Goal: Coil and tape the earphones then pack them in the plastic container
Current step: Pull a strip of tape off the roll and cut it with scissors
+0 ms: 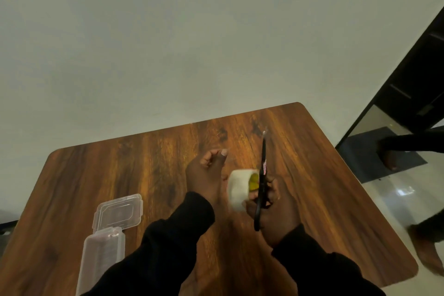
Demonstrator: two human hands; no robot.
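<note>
My right hand (274, 214) grips black scissors (263, 175), blades closed and pointing away from me. The same hand also holds a white tape roll (237, 190) with a yellow core against the scissors. My left hand (206, 173) is just left of the roll, with thumb and fingers pinched together above it, apparently on the tape's end; the strip itself is barely visible. The clear plastic container (103, 255) lies open at the table's near left, its lid (119, 211) folded back. No earphones are in view.
The wooden table (144, 163) stands against a pale wall, with its right edge and rounded corners in view. To the right, on the tiled floor, are a dark mat (374, 154) and another person's legs and feet (427, 250).
</note>
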